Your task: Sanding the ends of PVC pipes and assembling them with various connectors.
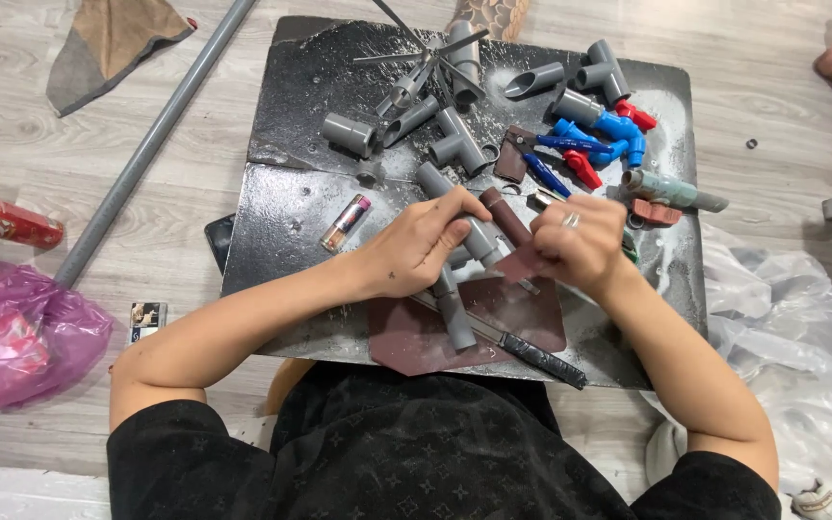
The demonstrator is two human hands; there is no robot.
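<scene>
My left hand [423, 247] grips a grey plastic pipe assembly [455, 306] over a black work board [281, 250]. My right hand [581, 243], with a ring on one finger, presses a folded piece of reddish-brown sandpaper [522, 262] against the pipe. Under the hands lies a dark red mat [416, 339] with a knife [532, 351] whose handle is wrapped in black tape. The pipe's upper end [430, 177] sticks out beyond my left fingers.
Several grey pipe fittings [455, 144] and blue valves with red handles [599, 140] lie at the board's far side. A lighter [345, 222] rests on the board's left. A long grey pipe [146, 144], a pink bag [21, 332] and white plastic [792, 337] lie on the floor.
</scene>
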